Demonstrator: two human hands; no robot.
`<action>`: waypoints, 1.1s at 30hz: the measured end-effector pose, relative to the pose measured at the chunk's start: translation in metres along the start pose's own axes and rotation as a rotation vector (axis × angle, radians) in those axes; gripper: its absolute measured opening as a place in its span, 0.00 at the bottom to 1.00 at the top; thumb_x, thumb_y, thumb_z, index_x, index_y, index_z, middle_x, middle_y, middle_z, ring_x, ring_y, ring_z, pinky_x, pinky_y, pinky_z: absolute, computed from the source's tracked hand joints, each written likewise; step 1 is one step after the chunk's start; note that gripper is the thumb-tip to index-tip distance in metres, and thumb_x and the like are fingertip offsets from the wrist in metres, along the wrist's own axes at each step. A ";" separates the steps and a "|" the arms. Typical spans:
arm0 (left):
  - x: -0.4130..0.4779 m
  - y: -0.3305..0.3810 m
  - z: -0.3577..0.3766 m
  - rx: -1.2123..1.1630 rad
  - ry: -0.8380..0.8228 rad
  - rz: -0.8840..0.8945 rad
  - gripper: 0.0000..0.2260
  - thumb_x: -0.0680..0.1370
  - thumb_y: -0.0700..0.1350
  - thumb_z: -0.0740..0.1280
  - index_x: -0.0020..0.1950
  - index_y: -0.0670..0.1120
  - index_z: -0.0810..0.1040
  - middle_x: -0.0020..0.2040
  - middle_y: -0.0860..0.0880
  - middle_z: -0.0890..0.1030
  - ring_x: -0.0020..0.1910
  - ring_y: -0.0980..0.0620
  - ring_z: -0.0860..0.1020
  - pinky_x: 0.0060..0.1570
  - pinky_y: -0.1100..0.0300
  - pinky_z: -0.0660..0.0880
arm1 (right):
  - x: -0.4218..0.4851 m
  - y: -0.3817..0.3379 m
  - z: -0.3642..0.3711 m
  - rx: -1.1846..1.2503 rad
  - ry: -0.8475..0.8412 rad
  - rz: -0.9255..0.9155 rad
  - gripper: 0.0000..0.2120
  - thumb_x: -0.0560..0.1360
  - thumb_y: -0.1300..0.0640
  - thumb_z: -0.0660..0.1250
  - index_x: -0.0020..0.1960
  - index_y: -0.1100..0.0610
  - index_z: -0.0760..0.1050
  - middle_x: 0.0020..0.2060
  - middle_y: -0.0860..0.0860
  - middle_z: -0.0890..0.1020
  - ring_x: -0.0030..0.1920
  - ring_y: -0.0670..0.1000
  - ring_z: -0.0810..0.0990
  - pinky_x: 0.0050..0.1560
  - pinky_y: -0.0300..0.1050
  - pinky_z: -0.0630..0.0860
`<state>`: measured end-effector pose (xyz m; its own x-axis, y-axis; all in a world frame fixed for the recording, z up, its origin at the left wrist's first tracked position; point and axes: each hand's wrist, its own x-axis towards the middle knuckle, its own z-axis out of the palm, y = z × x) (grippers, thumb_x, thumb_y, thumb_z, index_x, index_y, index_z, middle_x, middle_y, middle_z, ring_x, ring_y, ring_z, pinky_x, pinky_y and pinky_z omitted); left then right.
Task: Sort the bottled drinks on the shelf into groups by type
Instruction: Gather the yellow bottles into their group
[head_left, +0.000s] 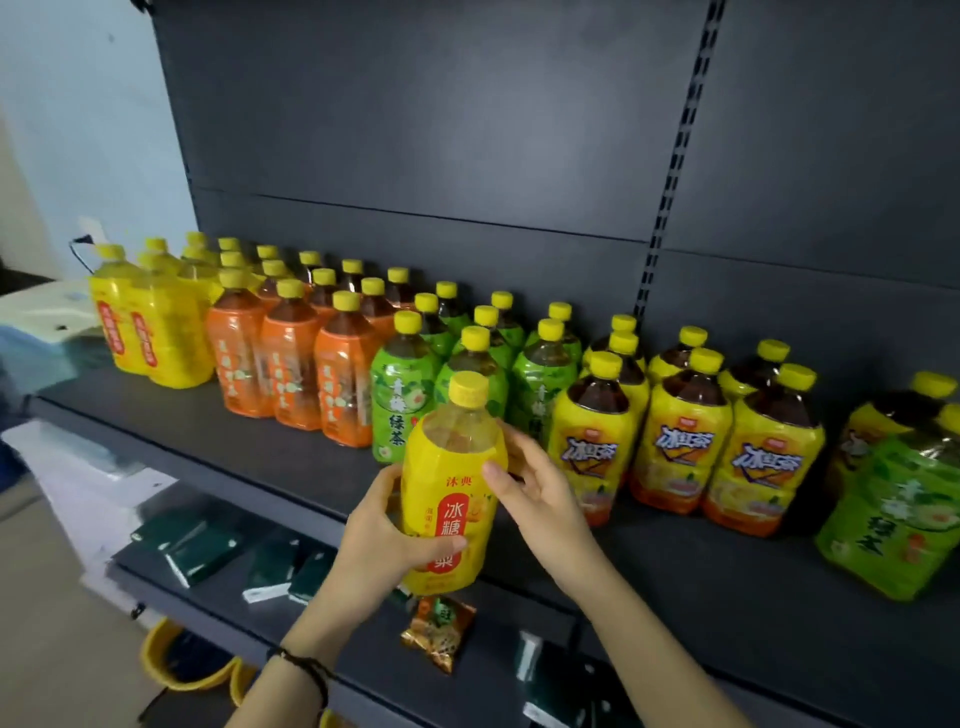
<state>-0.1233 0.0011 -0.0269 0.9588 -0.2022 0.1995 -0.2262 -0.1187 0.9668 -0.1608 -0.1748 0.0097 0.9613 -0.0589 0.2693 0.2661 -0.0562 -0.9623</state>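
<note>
A yellow pear-drink bottle (451, 488) with a red label and yellow cap is held upright in front of the dark shelf (270, 457). My left hand (384, 540) grips its lower body. My right hand (530, 488) touches its upper right side with loosely bent fingers. On the shelf stand grouped rows: matching yellow bottles (145, 317) at far left, orange-labelled bottles (291, 358), green tea bottles (467, 364), then yellow iced-tea bottles (685, 431). At far right a green tea bottle (898, 514) stands before a yellow-labelled one (878, 415).
The lower shelf (171, 587) holds dark green boxes (202, 551) and an orange snack packet (439, 631). A yellow basket (171, 665) sits on the floor below. White items lie at the left. The shelf front has bare space before the bottle rows.
</note>
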 end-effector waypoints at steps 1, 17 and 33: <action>0.003 -0.003 -0.021 0.007 0.011 -0.005 0.41 0.49 0.56 0.81 0.60 0.57 0.71 0.51 0.54 0.82 0.47 0.59 0.81 0.41 0.59 0.80 | 0.008 0.001 0.015 -0.022 0.031 -0.014 0.23 0.73 0.46 0.67 0.66 0.45 0.70 0.62 0.42 0.78 0.62 0.41 0.76 0.57 0.37 0.76; 0.073 -0.053 -0.233 -0.010 0.162 -0.089 0.50 0.36 0.65 0.79 0.57 0.56 0.72 0.52 0.49 0.81 0.50 0.45 0.80 0.48 0.44 0.78 | 0.164 0.001 0.134 -0.623 0.497 -0.207 0.36 0.71 0.49 0.73 0.74 0.53 0.60 0.72 0.50 0.62 0.73 0.50 0.58 0.70 0.44 0.59; 0.190 -0.099 -0.326 -0.074 0.233 -0.016 0.45 0.48 0.57 0.80 0.64 0.51 0.73 0.55 0.48 0.82 0.53 0.46 0.81 0.49 0.44 0.79 | 0.193 0.034 0.142 -0.651 0.753 -0.295 0.33 0.73 0.51 0.71 0.74 0.50 0.61 0.69 0.50 0.71 0.69 0.47 0.67 0.66 0.44 0.65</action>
<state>0.1376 0.2912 -0.0330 0.9779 0.0296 0.2070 -0.2055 -0.0467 0.9775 0.0438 -0.0466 0.0235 0.5113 -0.5503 0.6601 0.1780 -0.6836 -0.7078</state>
